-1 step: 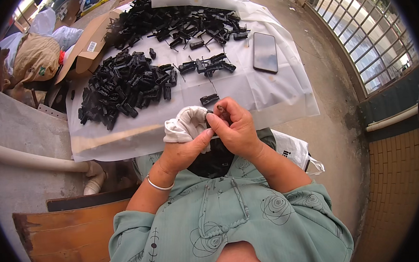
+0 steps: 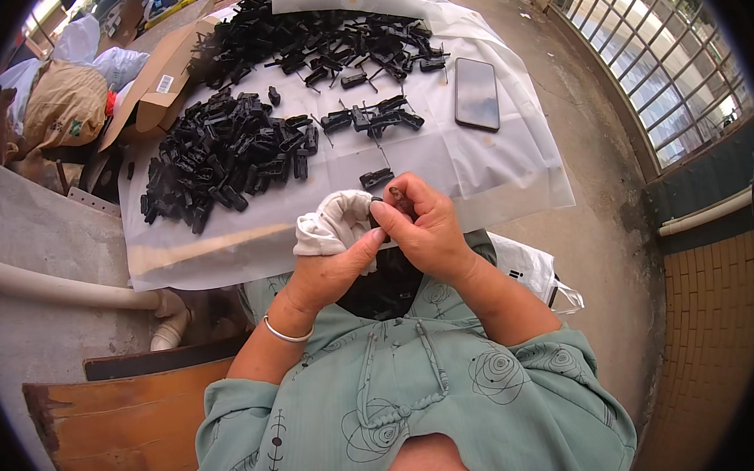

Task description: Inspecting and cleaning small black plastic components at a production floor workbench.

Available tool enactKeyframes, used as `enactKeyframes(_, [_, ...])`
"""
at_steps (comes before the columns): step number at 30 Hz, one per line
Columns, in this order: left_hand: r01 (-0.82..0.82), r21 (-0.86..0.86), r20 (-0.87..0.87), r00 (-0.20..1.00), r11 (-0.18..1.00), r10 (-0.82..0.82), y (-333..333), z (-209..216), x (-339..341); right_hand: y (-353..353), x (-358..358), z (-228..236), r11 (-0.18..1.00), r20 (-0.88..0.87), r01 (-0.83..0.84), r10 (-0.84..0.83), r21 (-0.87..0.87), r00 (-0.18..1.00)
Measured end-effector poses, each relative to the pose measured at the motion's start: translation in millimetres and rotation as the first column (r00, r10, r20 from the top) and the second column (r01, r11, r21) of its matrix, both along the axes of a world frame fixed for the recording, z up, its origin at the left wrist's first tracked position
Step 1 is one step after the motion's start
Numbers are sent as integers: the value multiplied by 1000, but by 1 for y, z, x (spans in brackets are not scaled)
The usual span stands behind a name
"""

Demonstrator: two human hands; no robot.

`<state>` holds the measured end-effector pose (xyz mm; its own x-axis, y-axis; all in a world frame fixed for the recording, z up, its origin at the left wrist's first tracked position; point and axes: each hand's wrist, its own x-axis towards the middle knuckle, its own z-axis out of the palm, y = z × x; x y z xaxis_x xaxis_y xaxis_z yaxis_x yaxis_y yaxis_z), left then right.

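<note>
Close to the table's near edge, both my hands meet over a small black part (image 2: pixel 377 211), mostly hidden by the fingers. White cloth (image 2: pixel 333 223), like a glove, covers the fingers of my left hand (image 2: pixel 334 273); its bare thumb presses in towards the part. My right hand (image 2: pixel 429 237) pinches the same part between thumb and fingers. Just beyond them lies a single black plastic piece (image 2: pixel 377 178) with a thin stem. A small group of similar pieces (image 2: pixel 378 117) is farther back. At the left sits a heap of black plastic pieces (image 2: pixel 230 154).
A larger black heap (image 2: pixel 322 40) spreads across the table's far side. The phone (image 2: pixel 476 95) lies at the right on the white sheet (image 2: pixel 511 175). An open cardboard box (image 2: pixel 156 85) flanks the table's left. Below my hands, dark material (image 2: pixel 382 291) lies in my lap. A barred window (image 2: pixel 651 55) is at right.
</note>
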<state>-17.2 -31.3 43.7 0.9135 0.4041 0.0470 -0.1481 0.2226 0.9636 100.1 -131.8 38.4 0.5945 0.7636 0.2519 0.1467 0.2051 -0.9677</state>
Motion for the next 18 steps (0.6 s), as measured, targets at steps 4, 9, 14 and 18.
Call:
enactKeyframes(4, [-172, 325, 42, 985, 930, 168, 1, -9, 5, -8, 13, 6, 991, 249, -88, 110, -96, 962])
enactKeyframes(9, [-149, 128, -98, 982, 980, 162, 2, -4, -1, -9, 11, 2, 973, 327, -149, 202, -179, 923])
enactKeyframes(14, [-124, 38, -104, 986, 992, 128, 2, -3, -3, -4, 8, 4, 965, 292, -186, 235, -186, 927])
enactKeyframes(18, [-174, 202, -71, 979, 964, 192, 0, -7, -1, -1, 8, 2, 964, 308, -196, 245, -181, 919])
